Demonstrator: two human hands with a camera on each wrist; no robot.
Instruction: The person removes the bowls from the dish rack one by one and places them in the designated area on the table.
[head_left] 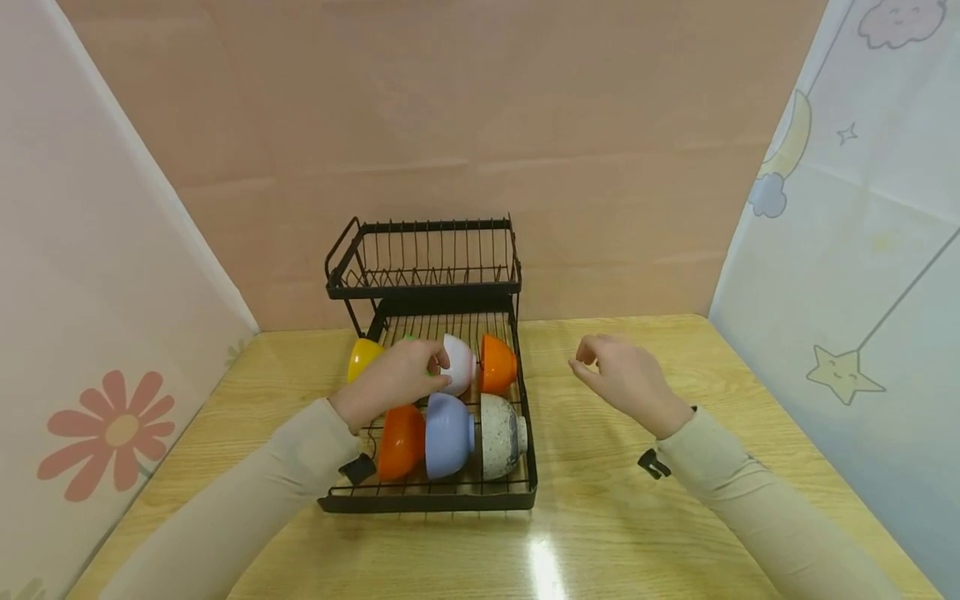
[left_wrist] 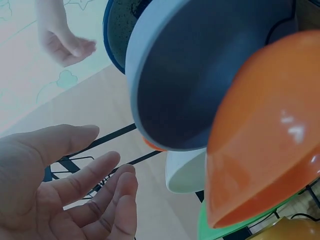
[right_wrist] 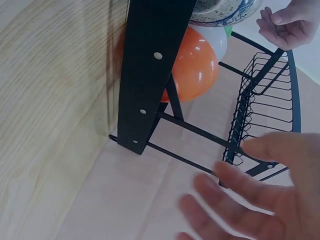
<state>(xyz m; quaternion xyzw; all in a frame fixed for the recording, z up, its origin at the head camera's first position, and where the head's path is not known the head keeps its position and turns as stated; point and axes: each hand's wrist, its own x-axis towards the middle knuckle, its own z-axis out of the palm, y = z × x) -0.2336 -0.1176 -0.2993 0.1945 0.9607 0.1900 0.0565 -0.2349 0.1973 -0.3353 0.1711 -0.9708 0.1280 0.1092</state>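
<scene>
Above the bowls in the rack, my left hand (head_left: 405, 372) has loosely bent fingers and nothing between them. Beneath it, the front row shows an orange bowl (head_left: 400, 446), a light blue bowl (head_left: 447, 437) and a speckled bowl (head_left: 498, 442), all on their sides. Behind stand a yellow bowl (head_left: 363, 358), a white bowl (head_left: 459, 367) and another orange bowl (head_left: 497, 365); a green bowl (left_wrist: 212, 230) is mostly hidden behind my left hand in the head view. To the rack's right, my right hand (head_left: 628, 379) hovers over the table, fingers relaxed and holding nothing.
The black two-tier dish rack (head_left: 427, 502) stands on a wooden table (head_left: 600, 517). Its raised upper basket (head_left: 423, 292) is at the back. A plain backdrop (head_left: 487, 125) closes off the rear, with printed panels (head_left: 885, 275) at both sides.
</scene>
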